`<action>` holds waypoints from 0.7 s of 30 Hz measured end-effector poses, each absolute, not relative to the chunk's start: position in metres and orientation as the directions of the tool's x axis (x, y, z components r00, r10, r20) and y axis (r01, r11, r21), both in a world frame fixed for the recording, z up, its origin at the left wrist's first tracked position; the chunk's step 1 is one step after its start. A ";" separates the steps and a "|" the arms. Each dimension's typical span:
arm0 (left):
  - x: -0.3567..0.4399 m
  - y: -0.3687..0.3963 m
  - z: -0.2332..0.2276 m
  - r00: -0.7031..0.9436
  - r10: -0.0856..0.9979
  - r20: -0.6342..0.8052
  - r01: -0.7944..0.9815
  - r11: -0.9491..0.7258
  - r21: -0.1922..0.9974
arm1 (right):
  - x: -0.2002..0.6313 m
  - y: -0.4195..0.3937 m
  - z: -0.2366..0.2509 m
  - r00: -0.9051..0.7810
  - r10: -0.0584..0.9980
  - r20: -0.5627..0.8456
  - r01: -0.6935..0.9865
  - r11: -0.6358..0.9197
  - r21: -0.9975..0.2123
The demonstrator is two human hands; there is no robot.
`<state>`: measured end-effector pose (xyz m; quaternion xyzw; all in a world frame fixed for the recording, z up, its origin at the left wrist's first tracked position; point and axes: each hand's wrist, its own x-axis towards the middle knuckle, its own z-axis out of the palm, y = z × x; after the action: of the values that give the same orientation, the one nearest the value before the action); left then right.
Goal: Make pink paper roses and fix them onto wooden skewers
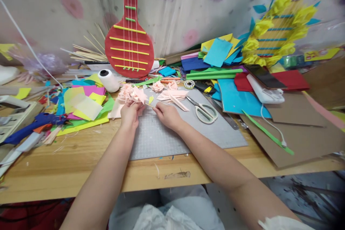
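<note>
The left hand (131,112) pinches the pink paper flower (132,94) at its base (light, soft, easily crushed, I judge), while the right hand (167,114) rests half-curled, grip holding nothing visible.

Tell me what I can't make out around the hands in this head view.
- Left hand: fingertips buried under the pink paper flower.
- Right hand: whatever it pinches is too small to tell.
- Cutting mat: grid markings blurred.
- Scissors: blade tips covered by pink paper strips.

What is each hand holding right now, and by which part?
The left hand grips a pink paper flower from underneath, at its base. The right hand rests on the grey mat; whether it pinches anything cannot be told.
</note>
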<state>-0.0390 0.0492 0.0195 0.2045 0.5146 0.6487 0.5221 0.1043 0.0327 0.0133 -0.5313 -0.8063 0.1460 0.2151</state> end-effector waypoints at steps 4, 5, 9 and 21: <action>-0.038 0.050 0.019 -0.401 0.857 -0.323 -0.508 0.086 0.857 | 0.104 0.034 0.014 -0.334 0.930 0.153 0.795 0.365 -0.485; -0.038 0.051 0.020 -0.413 0.848 -0.331 -0.511 0.085 0.855 | 0.104 0.034 0.014 -0.336 0.931 0.145 0.792 0.362 -0.492; -0.037 0.052 0.021 -0.464 0.825 -0.324 -0.500 0.059 0.864 | 0.105 0.035 0.014 -0.325 0.933 0.154 0.751 0.353 -0.558; -0.038 0.051 0.018 -0.425 0.862 -0.276 -0.468 0.052 0.882 | 0.105 0.036 0.009 -0.309 0.933 0.185 0.662 0.351 -0.662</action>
<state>-0.0377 0.0512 0.0181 0.1882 0.5234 0.6624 0.5018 0.1052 0.0361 0.0086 -0.5164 -0.7723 0.2409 0.2808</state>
